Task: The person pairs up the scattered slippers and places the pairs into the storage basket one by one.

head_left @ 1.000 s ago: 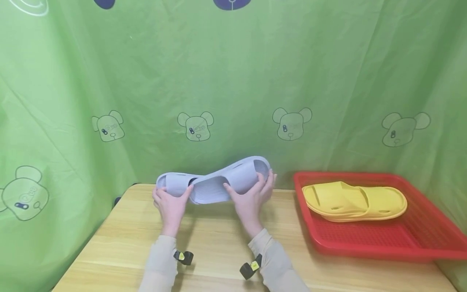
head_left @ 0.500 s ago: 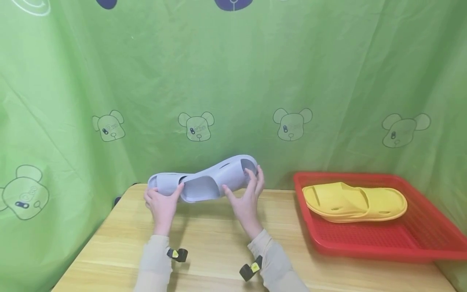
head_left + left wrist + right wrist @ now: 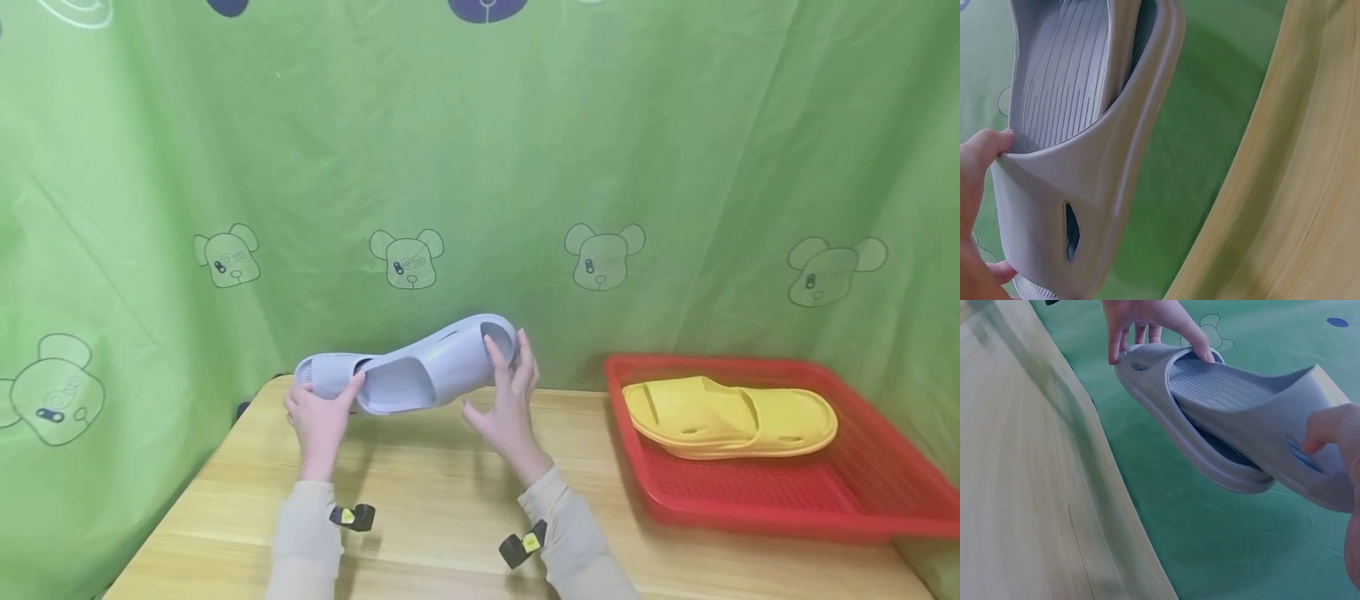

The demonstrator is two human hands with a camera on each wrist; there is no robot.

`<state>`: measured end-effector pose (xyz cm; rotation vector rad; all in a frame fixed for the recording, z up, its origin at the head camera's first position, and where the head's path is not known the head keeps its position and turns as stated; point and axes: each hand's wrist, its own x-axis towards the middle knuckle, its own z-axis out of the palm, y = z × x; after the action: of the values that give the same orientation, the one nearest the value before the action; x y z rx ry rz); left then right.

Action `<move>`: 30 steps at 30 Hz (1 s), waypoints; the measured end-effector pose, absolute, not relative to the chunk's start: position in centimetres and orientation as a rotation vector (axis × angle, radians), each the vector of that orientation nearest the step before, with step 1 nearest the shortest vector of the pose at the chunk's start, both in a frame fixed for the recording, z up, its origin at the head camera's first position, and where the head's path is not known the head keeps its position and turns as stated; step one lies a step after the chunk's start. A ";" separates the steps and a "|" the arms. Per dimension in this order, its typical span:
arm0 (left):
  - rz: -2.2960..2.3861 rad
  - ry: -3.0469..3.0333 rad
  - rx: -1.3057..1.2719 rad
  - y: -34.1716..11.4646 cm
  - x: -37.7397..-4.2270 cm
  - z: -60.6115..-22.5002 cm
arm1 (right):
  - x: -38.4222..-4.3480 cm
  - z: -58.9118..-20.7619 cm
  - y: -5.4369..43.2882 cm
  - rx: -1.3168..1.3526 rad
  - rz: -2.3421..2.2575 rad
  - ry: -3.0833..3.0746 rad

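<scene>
A pair of pale grey-blue slippers [image 3: 397, 383] is held above the table, the heel of one tucked under the strap of the other. My left hand [image 3: 318, 421] grips the left slipper [image 3: 1054, 206] by its strap, thumb at the strap's edge and fingers near the toe end. At the raised right end, my right hand [image 3: 510, 412] is beside the toe of the right slipper [image 3: 1235, 394]. Its fingers are fairly straight by the toe opening, and its thumb stands apart from the strap in the head view. Some right fingers are hidden in the right wrist view.
To the right, a red plastic basket [image 3: 750, 521] holds yellow slippers [image 3: 727, 417]. The wooden table [image 3: 427, 508] ends at a green curtain [image 3: 487, 150] printed with bear heads. A black wrist camera [image 3: 521, 546] is strapped to each sleeve.
The slippers have shifted left with my left hand and the right end has risen slightly. My right thumb has come away from the strap, and the right fingers have loosened.
</scene>
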<state>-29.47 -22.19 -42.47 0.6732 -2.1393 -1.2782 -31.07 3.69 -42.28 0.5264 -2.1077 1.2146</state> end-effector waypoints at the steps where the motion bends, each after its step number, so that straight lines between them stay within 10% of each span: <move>1: -1.282 -2.141 0.672 -22.2 -29.4 -42.4 | -31.1 -42.3 3.7 0.531 1.194 -2.108; 30: -1.280 -2.187 0.489 -23.4 -29.2 -42.3 | -31.7 -41.5 5.3 0.747 0.481 -2.038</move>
<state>-29.23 -23.42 -42.35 0.4886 -2.1873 -1.2796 -31.66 5.33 -41.46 0.7471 -2.0382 0.4811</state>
